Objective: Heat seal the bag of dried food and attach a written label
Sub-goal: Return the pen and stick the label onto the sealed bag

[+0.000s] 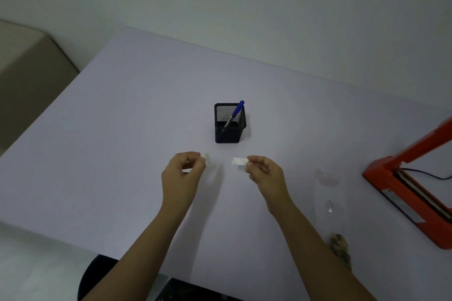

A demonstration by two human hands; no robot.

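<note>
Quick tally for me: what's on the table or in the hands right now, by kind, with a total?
Pens: 1, blue pen
Mesh holders: 1, black pen holder
Heat sealers: 1, orange heat sealer
Bags: 1, clear bag
Small white pieces: 2, label piece in right hand, another piece in left hand
Total: 6

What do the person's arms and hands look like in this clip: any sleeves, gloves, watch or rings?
Both forearms are bare up to the frame edge, with no sleeves in view. The left hand and right hand are ungloved. No watch, bracelet or wristband shows on either wrist, and no rings can be made out, though the picture is dim and the fingers are curled, so a thin ring could be missed.
</note>
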